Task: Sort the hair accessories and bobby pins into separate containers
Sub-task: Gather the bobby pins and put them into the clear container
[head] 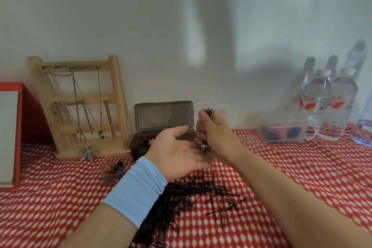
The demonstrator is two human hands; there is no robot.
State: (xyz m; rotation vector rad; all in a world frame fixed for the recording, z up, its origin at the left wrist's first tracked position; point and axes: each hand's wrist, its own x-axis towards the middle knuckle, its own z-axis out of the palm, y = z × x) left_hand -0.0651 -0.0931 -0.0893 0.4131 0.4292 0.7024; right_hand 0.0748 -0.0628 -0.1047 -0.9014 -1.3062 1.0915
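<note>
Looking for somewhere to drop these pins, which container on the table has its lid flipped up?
The dark grey plastic box beside the wooden necklace stand; it alone has a hinged lid standing upright behind it.

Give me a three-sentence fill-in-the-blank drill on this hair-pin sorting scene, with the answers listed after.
1. The right hand grips a bundle of bobby pins over the left hand, whose palm faces ____.
2. The dark box behind them has its lid ____.
3. The necklaces hang on a stand made of ____.
Missing words: up; open; wood.
</note>
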